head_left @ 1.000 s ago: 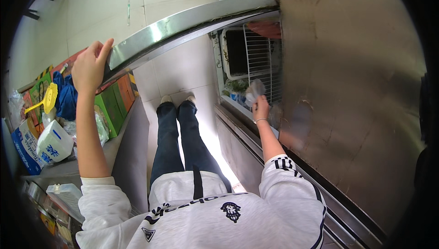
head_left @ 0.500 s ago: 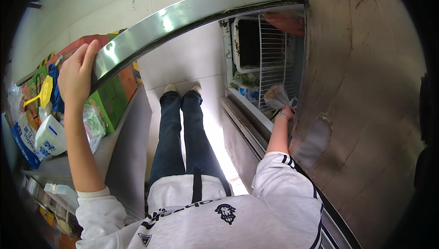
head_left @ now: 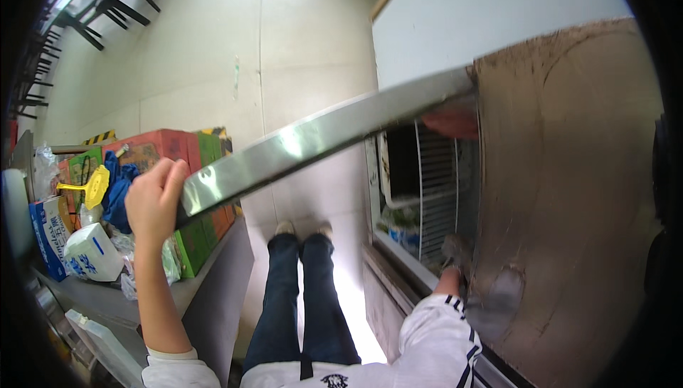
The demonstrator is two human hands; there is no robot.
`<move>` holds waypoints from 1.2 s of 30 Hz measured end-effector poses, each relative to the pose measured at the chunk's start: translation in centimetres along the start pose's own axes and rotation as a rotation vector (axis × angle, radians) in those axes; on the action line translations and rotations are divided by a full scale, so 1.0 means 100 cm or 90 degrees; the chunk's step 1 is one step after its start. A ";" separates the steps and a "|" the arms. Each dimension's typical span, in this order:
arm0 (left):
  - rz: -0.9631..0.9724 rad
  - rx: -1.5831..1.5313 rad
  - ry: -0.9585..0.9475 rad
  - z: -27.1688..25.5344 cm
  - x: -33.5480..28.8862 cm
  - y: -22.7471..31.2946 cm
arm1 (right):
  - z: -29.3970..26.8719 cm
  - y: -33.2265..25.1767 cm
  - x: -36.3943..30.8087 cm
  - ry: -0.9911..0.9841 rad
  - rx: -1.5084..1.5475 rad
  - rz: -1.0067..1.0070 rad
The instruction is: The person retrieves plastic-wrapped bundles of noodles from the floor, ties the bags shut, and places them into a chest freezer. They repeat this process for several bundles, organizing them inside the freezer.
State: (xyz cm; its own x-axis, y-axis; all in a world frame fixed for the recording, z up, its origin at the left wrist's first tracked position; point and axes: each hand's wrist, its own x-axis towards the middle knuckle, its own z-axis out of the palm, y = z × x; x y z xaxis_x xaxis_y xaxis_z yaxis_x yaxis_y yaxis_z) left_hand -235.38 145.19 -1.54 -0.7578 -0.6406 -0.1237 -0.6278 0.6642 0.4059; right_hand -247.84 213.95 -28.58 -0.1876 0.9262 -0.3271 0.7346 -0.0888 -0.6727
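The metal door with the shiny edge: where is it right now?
In the head view, the metal door slants across the middle, its left end held by the left hand and its right end meeting the worn metal countertop.

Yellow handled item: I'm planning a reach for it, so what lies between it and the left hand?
In the head view, crumpled blue material lies between the yellow handled item and the left hand.
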 end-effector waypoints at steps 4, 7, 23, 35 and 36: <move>-0.009 -0.007 0.016 0.001 -0.010 0.003 | 0.004 -0.007 -0.003 -0.030 -0.038 0.005; -0.009 -0.006 0.018 0.001 -0.015 0.005 | 0.004 -0.011 -0.004 -0.048 -0.061 0.006; -0.005 0.025 0.037 -0.002 -0.029 0.008 | 0.005 -0.019 -0.022 -0.113 -0.169 -0.012; 0.012 0.054 0.043 0.002 -0.058 0.009 | -0.029 0.024 -0.208 0.013 -0.655 -0.652; 0.009 0.059 0.041 0.003 -0.062 0.010 | -0.029 0.037 -0.235 -0.104 -0.640 -0.706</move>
State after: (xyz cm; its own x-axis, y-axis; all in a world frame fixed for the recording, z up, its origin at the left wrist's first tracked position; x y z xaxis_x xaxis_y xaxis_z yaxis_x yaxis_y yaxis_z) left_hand -231.36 149.94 -0.63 -0.7557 -0.6523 -0.0588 -0.6330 0.7046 0.3207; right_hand -238.88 192.90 -21.44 -0.9510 0.2971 -0.0859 0.2907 0.9535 0.0789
